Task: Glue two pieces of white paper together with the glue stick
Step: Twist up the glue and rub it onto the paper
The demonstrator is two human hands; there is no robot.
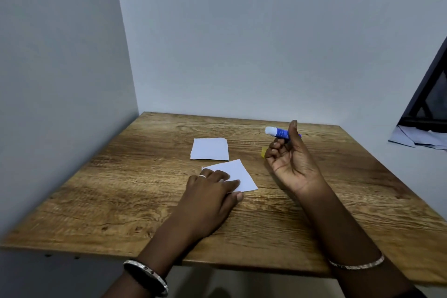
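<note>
Reaching in from the lower right, forearm angled up over the wooden table [121, 201], with the right hand [291, 167] raised off the surface and turned palm toward the camera. Pinching the blue glue stick [280, 133] between the thumb, standing upright in front of the barrel, and the curled fingertips [275, 146] below it. Holding the stick nearly level, its uncapped white tip pointing left toward the papers, well above the tabletop. Hiding most of a small yellow object [263, 151] lying on the table just behind the curled fingers; hard telling what it is.

Stretching in from the lower middle, the left hand [212, 191] lying palm down, fingers pressed together and extended flat. Pressing the near white paper [242, 174] against the table, fingers covering its left corner, thumb resting along its near edge. Wearing a ring [202, 176] on one finger and a dark bangle [147, 276] at the wrist; wearing a thin silver bangle [358, 265] on the right forearm.

Lying just beyond the near sheet, not touching it, the far white paper [210, 149], flat and untouched. Hovering to the right of both sheets, the glue stick, apart from each of them.
</note>
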